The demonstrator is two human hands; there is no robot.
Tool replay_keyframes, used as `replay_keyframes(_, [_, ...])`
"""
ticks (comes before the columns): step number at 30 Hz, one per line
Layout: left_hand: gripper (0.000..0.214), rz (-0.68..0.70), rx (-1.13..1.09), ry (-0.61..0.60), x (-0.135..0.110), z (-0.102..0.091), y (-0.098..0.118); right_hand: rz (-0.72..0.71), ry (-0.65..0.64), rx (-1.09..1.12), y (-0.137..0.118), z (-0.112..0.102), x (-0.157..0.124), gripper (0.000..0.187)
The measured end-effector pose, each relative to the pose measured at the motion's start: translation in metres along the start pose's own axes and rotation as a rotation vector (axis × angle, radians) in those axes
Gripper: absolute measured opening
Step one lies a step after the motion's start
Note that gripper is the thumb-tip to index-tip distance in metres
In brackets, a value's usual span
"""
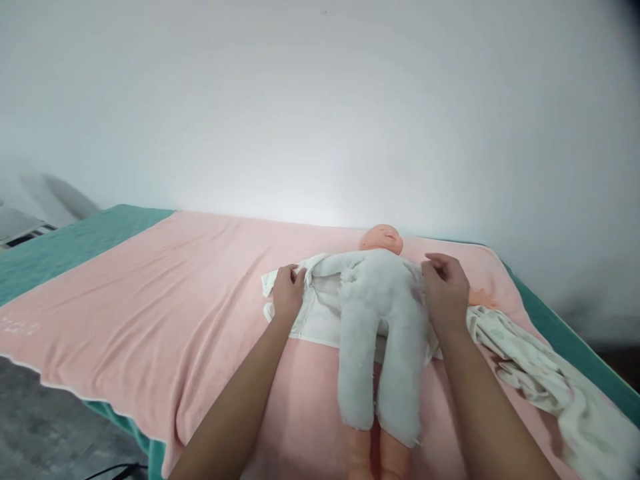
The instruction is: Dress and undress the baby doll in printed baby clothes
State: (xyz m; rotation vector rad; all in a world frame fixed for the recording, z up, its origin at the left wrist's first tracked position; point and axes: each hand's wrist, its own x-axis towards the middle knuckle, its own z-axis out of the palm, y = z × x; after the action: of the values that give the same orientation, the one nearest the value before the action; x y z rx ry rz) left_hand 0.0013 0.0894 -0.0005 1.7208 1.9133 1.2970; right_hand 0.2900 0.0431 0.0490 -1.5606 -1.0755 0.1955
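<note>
A baby doll (384, 293) lies on its back, with a white stuffed body and a pinkish plastic head and lower legs. Spread open beneath it is a white baby shirt (320, 320), one sleeve of which surrounds the doll's arm on the left. My left hand (289, 293) is closed on the shirt at that sleeve. Beside the doll's other shoulder, my right hand (447, 290) has its fingers curled in a pinch; whatever is between them is hidden. An orange-pink doll hand (483, 299) shows just beyond my right wrist.
A pink blanket (215, 287) covers most of the teal bed surface (107, 227). On the right lies a crumpled white cloth with pale green print (540, 373). A plain white wall (320, 113) rises behind. Grey floor (55, 413) and a black cable (125, 470) show at lower left.
</note>
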Motion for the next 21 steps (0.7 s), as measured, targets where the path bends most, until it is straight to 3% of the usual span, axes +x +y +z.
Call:
replay_keyframes(3, [0.037,0.017,0.08,-0.064,0.001,0.0,0.006,0.205,-0.11,-0.28,0.033,-0.015,-0.002,0.053])
replay_keyframes(7, [0.033,-0.064,0.139,-0.166,0.008,-0.008,0.019,0.306,-0.3,-0.464,0.039,-0.013,0.0,0.073])
replay_keyframes(10, [0.022,-0.074,0.149,-0.215,0.017,-0.015,0.032,0.286,-0.319,-0.303,0.031,-0.009,-0.004,0.076])
replay_keyframes(15, [0.018,0.029,0.124,-0.218,0.026,-0.014,0.063,0.194,-0.356,0.055,0.02,0.002,-0.017,0.075])
replay_keyframes(21, [0.016,0.154,0.152,-0.3,0.018,-0.005,0.112,0.289,-0.438,0.308,0.017,0.029,-0.035,0.08])
